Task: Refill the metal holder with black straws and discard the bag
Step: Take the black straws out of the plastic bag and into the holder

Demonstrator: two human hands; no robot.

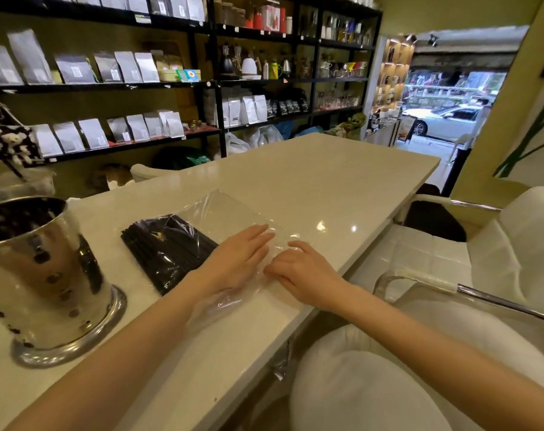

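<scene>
On the pale surface (311,181), near its front edge, a clear plastic bag (227,213) lies flat with a bundle of black straws (168,253) inside its left part. Both hands rest on the empty, right-hand part of the bag. The left hand (236,259) lies palm down with its fingers stretched out and close together, pressing the film flat; its grip closes on nothing. The right hand (302,272) sits just beside it, fingers curled with the tips on the plastic, and whether they pinch the film cannot be told. At the left edge of the view stands the metal holder (43,275), a shiny upright cylinder on a round flanged base, well apart from the hands and near the straws. Dark shelves (202,85) with pouches line the wall behind, and a white chair (498,250) stands at the right of the surface.
</scene>
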